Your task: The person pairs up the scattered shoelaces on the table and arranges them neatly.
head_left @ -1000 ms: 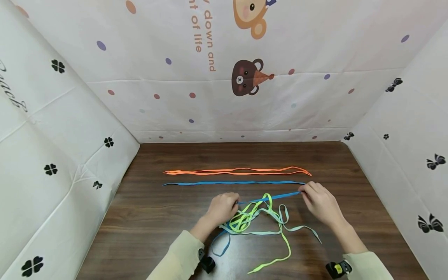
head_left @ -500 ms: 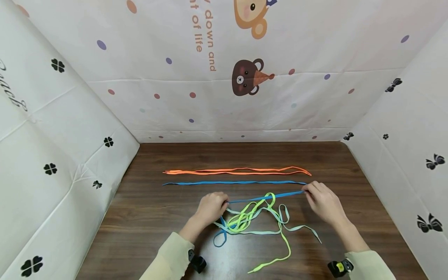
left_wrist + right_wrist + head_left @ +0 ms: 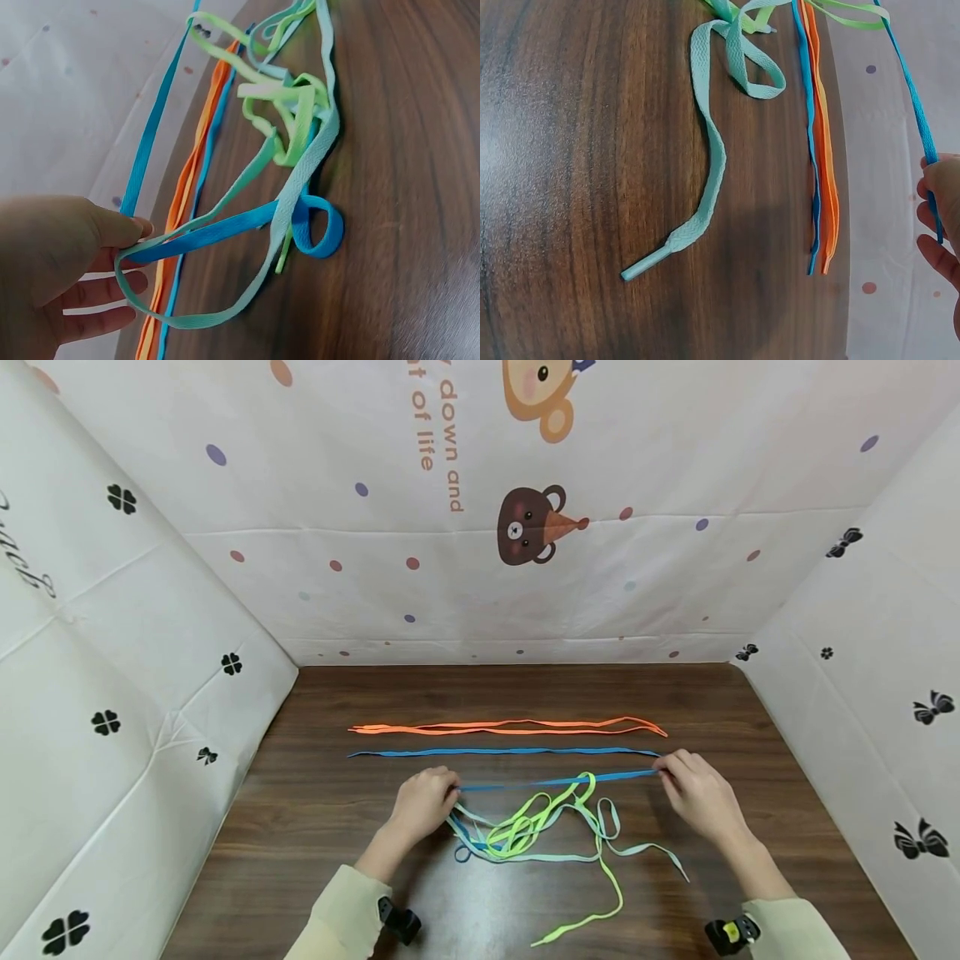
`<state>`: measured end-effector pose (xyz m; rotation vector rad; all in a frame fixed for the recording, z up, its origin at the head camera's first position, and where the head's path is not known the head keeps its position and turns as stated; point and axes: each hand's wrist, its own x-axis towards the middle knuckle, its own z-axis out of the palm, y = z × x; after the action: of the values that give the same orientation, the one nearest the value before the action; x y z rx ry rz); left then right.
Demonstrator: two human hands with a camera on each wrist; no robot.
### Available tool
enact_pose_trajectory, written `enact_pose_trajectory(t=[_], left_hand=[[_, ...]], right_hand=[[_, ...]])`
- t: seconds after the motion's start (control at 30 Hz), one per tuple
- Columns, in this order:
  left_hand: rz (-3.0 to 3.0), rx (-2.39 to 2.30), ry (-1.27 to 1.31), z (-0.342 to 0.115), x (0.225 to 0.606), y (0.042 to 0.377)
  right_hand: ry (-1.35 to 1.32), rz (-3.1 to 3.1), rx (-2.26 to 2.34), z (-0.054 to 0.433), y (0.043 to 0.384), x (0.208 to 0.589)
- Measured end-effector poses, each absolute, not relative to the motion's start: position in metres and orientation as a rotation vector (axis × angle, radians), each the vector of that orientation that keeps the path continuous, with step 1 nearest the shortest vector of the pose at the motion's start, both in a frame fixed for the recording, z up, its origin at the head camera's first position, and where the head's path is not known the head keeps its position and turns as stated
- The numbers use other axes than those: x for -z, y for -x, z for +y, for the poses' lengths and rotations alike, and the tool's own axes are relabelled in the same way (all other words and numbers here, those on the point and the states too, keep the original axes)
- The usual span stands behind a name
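Between my two hands a blue shoelace (image 3: 630, 775) is stretched above the table. My left hand (image 3: 422, 803) pinches it between thumb and fingertips, and the rest of that lace (image 3: 217, 231) runs back into the tangle with a small loop. A mint shoelace (image 3: 204, 321) loops right at the left fingertips. My right hand (image 3: 699, 793) pinches the blue lace near its end, a short tip (image 3: 934, 217) sticking out past the fingers. Below the taut lace lies the tangle of mint and yellow-green shoelace (image 3: 616, 885); one yellow-green loop overlaps the blue lace.
Farther back, a folded orange shoelace (image 3: 390, 728) and another blue shoelace (image 3: 495, 752) lie straight, side by side, on the brown wooden table (image 3: 315, 860). White printed sheets (image 3: 300, 577) wall the table at the back and both sides.
My left hand has moved left along with the blue lace, and the stretch between the hands has grown longer. The blue loop by the tangle has shrunk. My right hand has shifted slightly right.
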<state>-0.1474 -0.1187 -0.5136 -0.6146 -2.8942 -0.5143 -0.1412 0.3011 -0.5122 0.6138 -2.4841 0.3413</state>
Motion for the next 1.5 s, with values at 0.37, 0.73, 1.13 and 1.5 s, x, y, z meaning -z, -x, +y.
enact_pose_trajectory(t=[0.37, 0.73, 1.13, 1.5], left_hand=[[-2.882, 0.495, 0.502, -0.146, 0.509, 0.149], [-2.951, 0.498, 0.535, -0.152, 0.527, 0.142], [-2.97, 0.436, 0.574, -0.144, 0.53, 0.14], [-2.883, 0.478, 0.778, -0.088, 0.519, 0.148]], right_hand=[[-0.627, -2.46, -0.362, 0.294, 0.144, 0.499], [-0.72, -2.391, -0.386, 0.281, 0.142, 0.491], [-0.778, -2.39, -0.407, 0.271, 0.139, 0.484], [-0.819, -2.357, -0.43, 0.26, 0.139, 0.484]])
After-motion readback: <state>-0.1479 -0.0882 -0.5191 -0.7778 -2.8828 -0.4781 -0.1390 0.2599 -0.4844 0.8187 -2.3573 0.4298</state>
